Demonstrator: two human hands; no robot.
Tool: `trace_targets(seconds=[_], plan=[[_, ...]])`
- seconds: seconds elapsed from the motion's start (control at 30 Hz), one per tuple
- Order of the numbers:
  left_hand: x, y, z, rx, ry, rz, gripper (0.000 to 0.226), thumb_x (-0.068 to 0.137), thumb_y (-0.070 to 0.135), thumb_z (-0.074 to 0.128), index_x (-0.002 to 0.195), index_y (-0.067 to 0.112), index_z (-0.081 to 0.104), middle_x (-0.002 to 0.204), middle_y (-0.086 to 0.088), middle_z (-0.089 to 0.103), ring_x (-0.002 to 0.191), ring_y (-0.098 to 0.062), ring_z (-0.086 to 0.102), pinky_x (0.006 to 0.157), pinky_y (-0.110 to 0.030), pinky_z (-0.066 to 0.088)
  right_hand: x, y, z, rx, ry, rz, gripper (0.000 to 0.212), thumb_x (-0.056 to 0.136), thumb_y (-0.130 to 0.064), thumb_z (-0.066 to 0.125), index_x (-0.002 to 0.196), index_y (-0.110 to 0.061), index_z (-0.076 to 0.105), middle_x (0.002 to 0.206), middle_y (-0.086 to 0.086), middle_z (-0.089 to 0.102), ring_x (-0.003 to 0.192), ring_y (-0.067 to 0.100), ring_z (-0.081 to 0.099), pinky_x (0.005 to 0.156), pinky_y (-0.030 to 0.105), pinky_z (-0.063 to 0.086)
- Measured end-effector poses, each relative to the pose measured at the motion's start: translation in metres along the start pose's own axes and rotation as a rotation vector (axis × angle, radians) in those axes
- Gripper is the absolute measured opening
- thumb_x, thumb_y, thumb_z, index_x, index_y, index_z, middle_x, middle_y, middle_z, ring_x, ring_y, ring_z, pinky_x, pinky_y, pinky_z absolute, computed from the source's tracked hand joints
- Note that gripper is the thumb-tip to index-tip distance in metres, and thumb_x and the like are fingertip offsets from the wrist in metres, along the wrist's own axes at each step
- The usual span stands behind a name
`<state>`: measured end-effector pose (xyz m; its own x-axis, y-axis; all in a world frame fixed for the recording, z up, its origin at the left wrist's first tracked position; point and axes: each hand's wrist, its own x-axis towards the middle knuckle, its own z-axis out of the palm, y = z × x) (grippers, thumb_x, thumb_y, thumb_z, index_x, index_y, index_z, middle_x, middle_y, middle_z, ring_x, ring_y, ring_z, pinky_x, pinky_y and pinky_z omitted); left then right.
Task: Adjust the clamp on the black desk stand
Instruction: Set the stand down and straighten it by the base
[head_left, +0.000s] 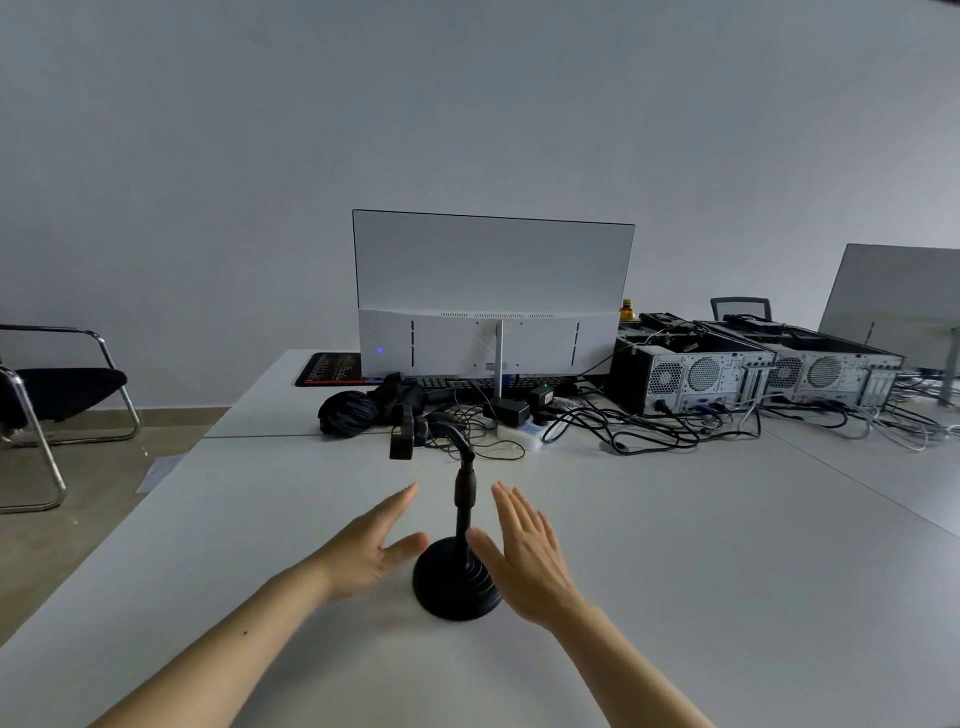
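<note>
- Black desk stand (460, 577) upright on white table (727, 597), clamp (402, 439) at top.
- Left hand (371, 545) & right hand (524, 556) flank pole, both spread wide, holding nothing.

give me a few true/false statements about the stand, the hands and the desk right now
1. Both hands are open, one on each side of the black desk stand. True: left hand, right hand.
2. The left hand grips the clamp. False: nothing touches the clamp.
3. The stand's round base sits on the white table. True.
4. The monitor shows its screen to the camera. False: its back faces the camera.
5. The stand lies on its side. False: it stands upright.
</note>
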<state>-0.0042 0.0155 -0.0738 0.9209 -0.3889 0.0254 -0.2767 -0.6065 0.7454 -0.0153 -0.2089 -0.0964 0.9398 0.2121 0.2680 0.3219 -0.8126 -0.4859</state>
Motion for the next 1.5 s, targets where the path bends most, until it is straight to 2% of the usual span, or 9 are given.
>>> trace_targets(seconds=[0.23, 0.4, 0.57, 0.83, 1.13, 1.4, 1.5], plan=[[0.025, -0.023, 0.041, 0.291, -0.111, 0.035, 0.071, 0.097, 0.045, 0.036, 0.151, 0.018, -0.001, 0.162, 0.002, -0.007, 0.148, -0.006, -0.005, 0.116, -0.019, 0.000, -0.023, -0.006, 0.032, -0.143, -0.212, 0.211, 0.073, 0.099, -0.054, 0.021, 0.152, -0.012, -0.008, 0.163, 0.004, -0.011, 0.149, 0.018, -0.016, 0.120, 0.040, -0.008], [0.032, -0.027, 0.050, 0.296, -0.132, 0.035, 0.063, 0.099, 0.038, 0.034, 0.152, 0.017, 0.005, 0.163, 0.002, -0.004, 0.148, -0.007, -0.002, 0.121, -0.023, 0.003, -0.027, -0.015, 0.050, -0.191, -0.275, 0.261, 0.073, 0.099, -0.051, 0.022, 0.151, -0.010, -0.009, 0.162, 0.006, -0.016, 0.149, 0.021, -0.017, 0.120, 0.042, -0.009], [0.029, -0.026, 0.055, 0.282, -0.093, 0.018, 0.059, 0.100, 0.038, 0.033, 0.151, 0.018, 0.013, 0.163, 0.003, 0.004, 0.149, -0.006, 0.004, 0.121, -0.024, 0.007, -0.026, -0.014, 0.056, -0.207, -0.264, 0.262, 0.075, 0.099, -0.054, 0.020, 0.150, -0.009, -0.012, 0.162, 0.006, -0.018, 0.149, 0.019, -0.017, 0.120, 0.040, -0.010], [0.019, -0.021, 0.068, 0.321, 0.001, -0.102, 0.061, 0.100, 0.040, 0.028, 0.152, 0.014, 0.010, 0.163, 0.001, 0.001, 0.150, -0.010, 0.005, 0.121, -0.026, 0.008, -0.021, -0.002, 0.053, -0.201, -0.265, 0.161, 0.074, 0.098, -0.052, 0.022, 0.151, -0.009, -0.008, 0.163, 0.007, -0.014, 0.149, 0.018, -0.015, 0.119, 0.035, -0.011], [-0.001, -0.002, 0.093, 0.444, 0.137, -0.320, 0.067, 0.098, 0.047, 0.023, 0.151, 0.010, 0.004, 0.163, -0.006, -0.005, 0.150, -0.019, 0.009, 0.116, -0.034, 0.024, -0.002, 0.023, 0.024, -0.229, -0.430, -0.156, 0.068, 0.100, -0.045, 0.027, 0.153, -0.017, -0.006, 0.163, -0.001, -0.012, 0.146, 0.004, -0.015, 0.116, 0.024, -0.013], [-0.007, 0.006, 0.087, 0.476, 0.129, -0.324, 0.066, 0.097, 0.047, 0.026, 0.151, 0.012, 0.008, 0.163, -0.004, 0.001, 0.149, -0.020, 0.017, 0.114, -0.037, 0.029, 0.004, 0.026, 0.017, -0.263, -0.456, -0.233, 0.067, 0.101, -0.045, 0.028, 0.153, -0.019, -0.006, 0.163, -0.003, -0.013, 0.147, 0.004, -0.014, 0.118, 0.027, -0.013], [-0.007, 0.002, 0.076, 0.462, 0.109, -0.298, 0.065, 0.097, 0.047, 0.025, 0.151, 0.013, 0.012, 0.163, -0.002, 0.005, 0.148, -0.018, 0.018, 0.116, -0.036, 0.026, -0.001, 0.026, 0.018, -0.225, -0.425, -0.215, 0.067, 0.101, -0.044, 0.029, 0.153, -0.019, -0.006, 0.163, -0.003, -0.012, 0.146, 0.002, -0.014, 0.117, 0.025, -0.014]])
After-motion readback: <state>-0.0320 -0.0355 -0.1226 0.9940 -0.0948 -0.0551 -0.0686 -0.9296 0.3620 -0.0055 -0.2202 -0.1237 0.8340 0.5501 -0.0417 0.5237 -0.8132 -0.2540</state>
